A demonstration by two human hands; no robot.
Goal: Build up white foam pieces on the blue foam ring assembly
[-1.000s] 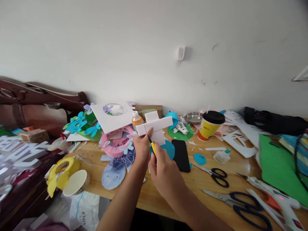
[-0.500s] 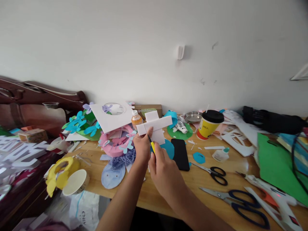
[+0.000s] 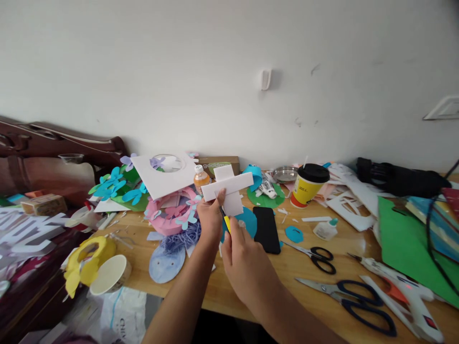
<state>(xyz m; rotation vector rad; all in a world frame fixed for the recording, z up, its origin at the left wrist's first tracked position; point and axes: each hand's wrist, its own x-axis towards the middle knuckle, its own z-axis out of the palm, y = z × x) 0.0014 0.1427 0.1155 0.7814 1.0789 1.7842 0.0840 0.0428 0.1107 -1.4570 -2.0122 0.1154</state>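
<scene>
Grip (image 3: 211, 215) clasping white cross-shaped piece (image 3: 227, 186), above cluttered wooden table (image 3: 229, 298), facing 1 pale wall (image 3: 179, 76).

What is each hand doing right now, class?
Left hand: holding the white cross-shaped card piece.
Right hand: closed around the yellow-and-black craft knife.

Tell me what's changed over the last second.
The yellow craft knife and right hand seem drawn slightly toward the person; the view has swung slightly right. Nothing was grasped or released: the left hand still pinches the white strip. The lidded cup stayed put.
</scene>
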